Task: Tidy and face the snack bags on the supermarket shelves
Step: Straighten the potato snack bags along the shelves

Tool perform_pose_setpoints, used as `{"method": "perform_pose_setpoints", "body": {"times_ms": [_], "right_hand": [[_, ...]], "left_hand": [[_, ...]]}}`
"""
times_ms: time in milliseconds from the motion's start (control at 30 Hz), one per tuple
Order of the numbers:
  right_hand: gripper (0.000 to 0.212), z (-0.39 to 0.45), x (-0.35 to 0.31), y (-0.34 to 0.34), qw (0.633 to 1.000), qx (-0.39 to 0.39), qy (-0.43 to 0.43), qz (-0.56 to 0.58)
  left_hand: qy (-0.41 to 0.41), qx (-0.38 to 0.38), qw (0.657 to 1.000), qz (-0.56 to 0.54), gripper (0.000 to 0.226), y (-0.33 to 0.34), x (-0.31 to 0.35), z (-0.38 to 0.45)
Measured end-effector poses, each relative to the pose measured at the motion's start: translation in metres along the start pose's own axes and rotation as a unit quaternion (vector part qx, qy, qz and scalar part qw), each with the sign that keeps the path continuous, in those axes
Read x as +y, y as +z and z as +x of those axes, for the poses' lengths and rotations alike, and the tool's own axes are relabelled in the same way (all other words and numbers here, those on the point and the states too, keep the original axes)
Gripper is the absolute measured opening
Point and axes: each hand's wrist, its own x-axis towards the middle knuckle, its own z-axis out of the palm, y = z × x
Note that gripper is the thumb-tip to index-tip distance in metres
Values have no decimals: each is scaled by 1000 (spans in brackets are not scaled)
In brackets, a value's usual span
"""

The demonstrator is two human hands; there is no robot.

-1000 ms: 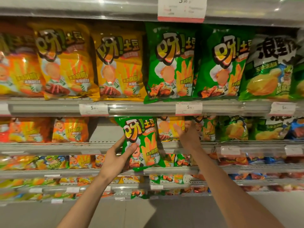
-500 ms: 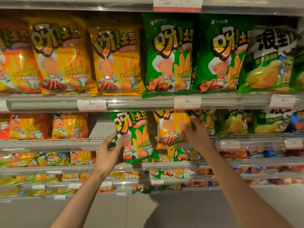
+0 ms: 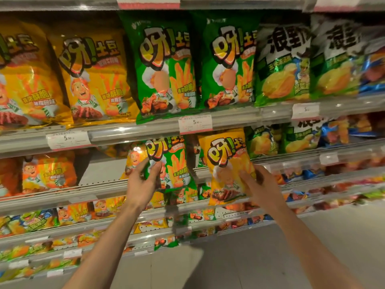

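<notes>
My left hand grips a small green snack bag by its left edge, upright, in front of the second shelf. My right hand holds a small yellow snack bag from its right side, fingers across the front, out in front of the same shelf. The two bags hang side by side, fronts facing me. Behind the green bag stands another yellow bag, partly hidden.
The top shelf carries large yellow bags, green bags and green chip bags facing out. An orange bag stands at left on the second shelf beside a bare gap. Lower shelves hold several small bags. Grey floor lies below.
My right hand has pulled the yellow bag off the second shelf toward me. The green bag in my left hand has risen slightly. The view has shifted right and closer.
</notes>
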Motion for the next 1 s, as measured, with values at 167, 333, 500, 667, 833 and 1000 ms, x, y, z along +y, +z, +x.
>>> {"method": "perform_pose_setpoints", "body": {"times_ms": [167,333,500,667,833,1000], "right_hand": [[23,-1,12,-6,1000,23,9,14],[35,-4,11,6,999,39,16,6],[41,-4,10,16,999,37,14,10],[41,-2,13,19,999,41,17,13],[42,-2,14,21,999,46,18,17],[48,-3,16,21,999,32,14,24]], "left_hand": [[28,13,996,85,42,28,6,25],[21,36,986,159,58,47,11,54],[62,19,979,194,44,55,9,61],[32,-68,974,215,90,53,-8,55],[73,-28,981,179,49,60,0,68],[61,-65,974,207,51,56,-1,75]]}}
